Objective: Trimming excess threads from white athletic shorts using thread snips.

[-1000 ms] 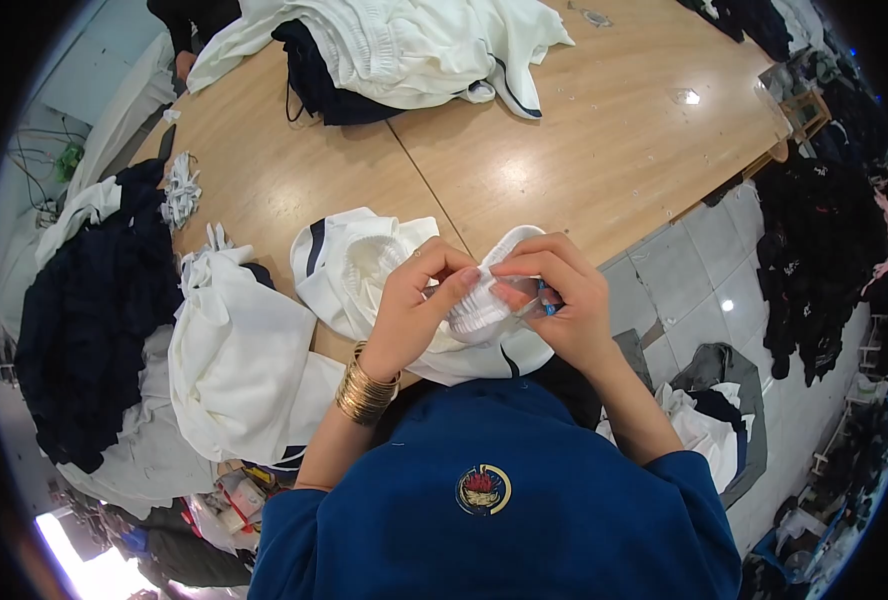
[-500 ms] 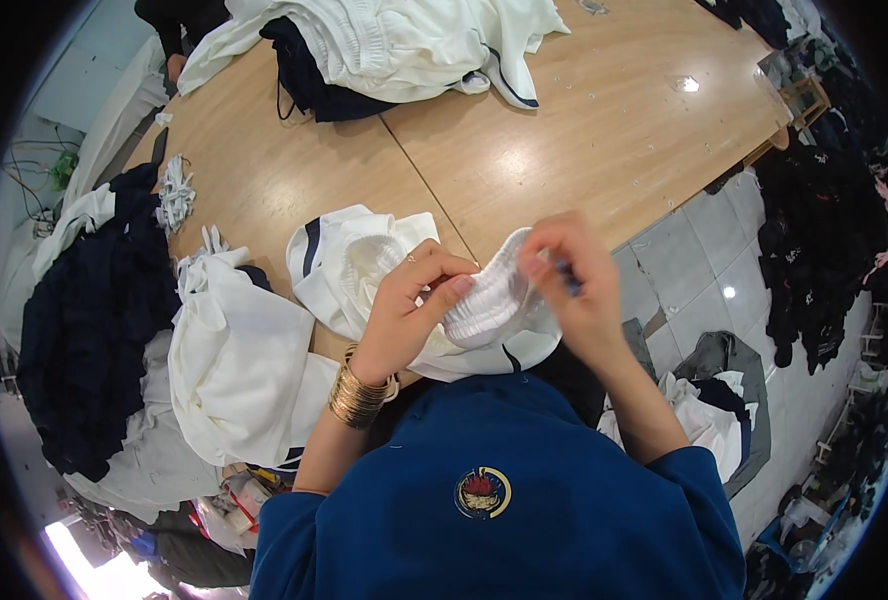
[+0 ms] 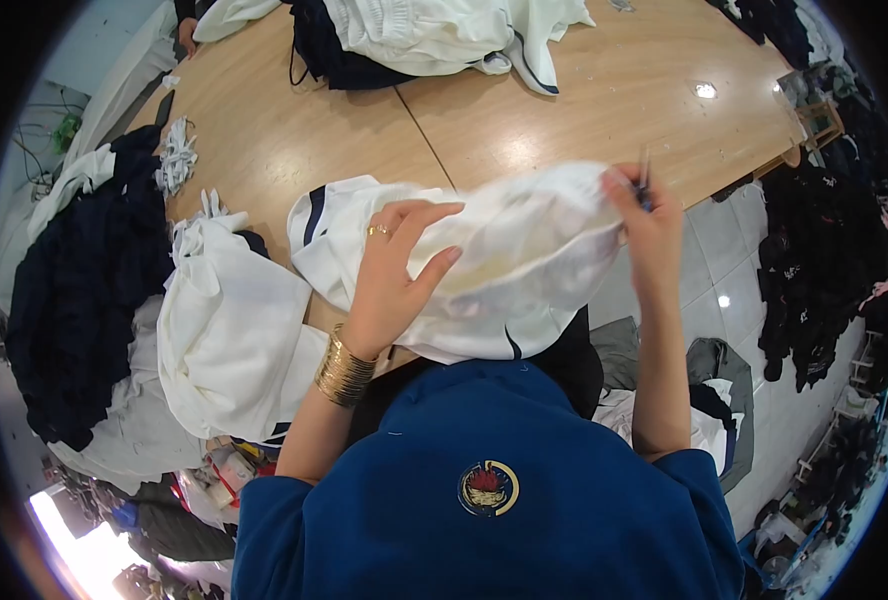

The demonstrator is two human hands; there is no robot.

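At centre, the left hand (image 3: 389,285) has let go, fingers spread over the white garment (image 3: 534,250), while the right hand (image 3: 648,222), pinching its edge and a blurred tool (image 3: 645,192) right of centre, has moved well apart, so the once-bunched cloth is opened out.

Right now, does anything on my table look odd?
No spill shows. The tangle of thin white fabric strips near the left edge of the light wooden table looks untidy beside the navy cloth. The white fabric garment in your right hand is too blurred to check for damage.
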